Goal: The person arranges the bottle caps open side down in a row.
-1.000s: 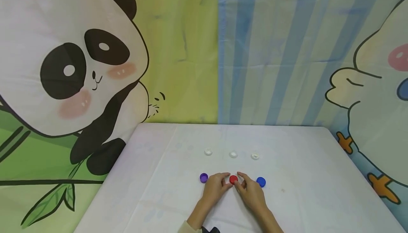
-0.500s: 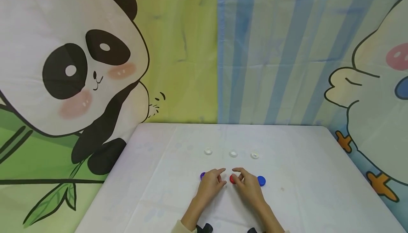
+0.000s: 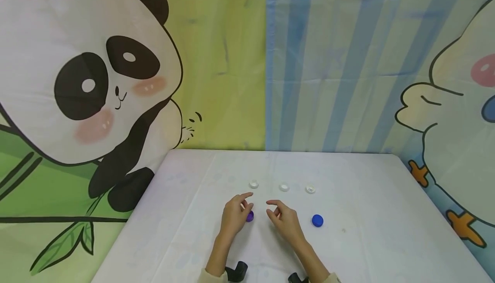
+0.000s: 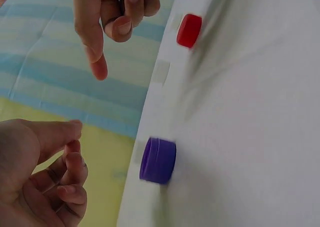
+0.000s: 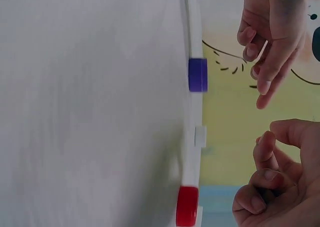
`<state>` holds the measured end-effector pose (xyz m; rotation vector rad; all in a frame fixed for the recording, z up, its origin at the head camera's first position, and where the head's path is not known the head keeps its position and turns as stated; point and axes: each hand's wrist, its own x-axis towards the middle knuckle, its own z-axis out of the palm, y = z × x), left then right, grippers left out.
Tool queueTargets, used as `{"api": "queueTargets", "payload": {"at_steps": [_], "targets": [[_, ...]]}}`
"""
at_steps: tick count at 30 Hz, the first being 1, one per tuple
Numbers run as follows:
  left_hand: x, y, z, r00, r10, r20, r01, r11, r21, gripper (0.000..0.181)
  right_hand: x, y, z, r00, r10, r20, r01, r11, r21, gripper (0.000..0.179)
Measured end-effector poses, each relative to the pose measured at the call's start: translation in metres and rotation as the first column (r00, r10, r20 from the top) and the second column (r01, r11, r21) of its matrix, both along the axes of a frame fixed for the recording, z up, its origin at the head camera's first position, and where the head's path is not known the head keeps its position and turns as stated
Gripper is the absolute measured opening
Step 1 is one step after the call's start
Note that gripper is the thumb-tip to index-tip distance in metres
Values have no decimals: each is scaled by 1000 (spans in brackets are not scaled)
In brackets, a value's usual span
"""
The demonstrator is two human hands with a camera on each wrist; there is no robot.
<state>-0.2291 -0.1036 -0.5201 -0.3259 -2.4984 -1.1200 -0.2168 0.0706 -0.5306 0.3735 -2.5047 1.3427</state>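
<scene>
Left hand: The left hand [image 3: 232,215] is hovering over the table [image 3: 371,235], fingers loosely bent, thumb and index finger standing apart, holding nothing.
Right hand: The right hand [image 3: 286,223] is facing it, just beside it but not touching, the index finger reaching out, the other fingers curling softly, gripping nothing.
Purple cap: The purple cap [image 4: 158,160] is resting on the table hollow side up, sitting near the left hand, which is partly covering it in the head view.
Red cap: The red cap [image 4: 189,31] is lying on the table, well apart from the purple one.
Blue cap: The blue cap [image 3: 317,220] is lying to the right of both hands.
White pieces: Three small white pieces [image 3: 284,186] are forming a row beyond the hands.
Backdrop: A panda picture [image 3: 89,115] is hanging behind, on the left.
</scene>
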Motion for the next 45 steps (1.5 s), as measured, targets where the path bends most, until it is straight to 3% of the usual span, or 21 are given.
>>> {"api": "queueTargets", "payload": {"at_steps": [4, 9, 15, 19, 25, 36, 45], "targets": [[-1, -15, -4, 995, -32, 92, 23, 996, 90, 26, 1, -15, -2, 998, 51, 27, -51, 999, -5, 26], [-3, -30, -16, 987, -102, 127, 85, 987, 135, 27, 1, -28, -8, 992, 109, 60, -111, 994, 21, 31], [-4, -43, -30, 966, -178, 187, 142, 971, 191, 37, 0, -35, -19, 990, 109, 94, -112, 993, 37, 33], [-7, -46, -39, 958, -201, 206, 168, 972, 167, 40, 0, -35, -26, 991, 90, 101, -93, 995, 30, 32], [-9, -44, -48, 969, -183, 164, 173, 982, 76, 38, -2, -34, -35, 994, 83, 67, -84, 996, 21, 32], [-8, -44, -49, 979, -121, 165, 123, 992, -6, 33, -8, -35, -43, 995, 95, -12, -95, 995, 43, 31], [-5, -43, -49, 977, -109, 181, 114, 993, -22, 28, -9, -37, -45, 997, 81, -14, -80, 996, 35, 28]]}}
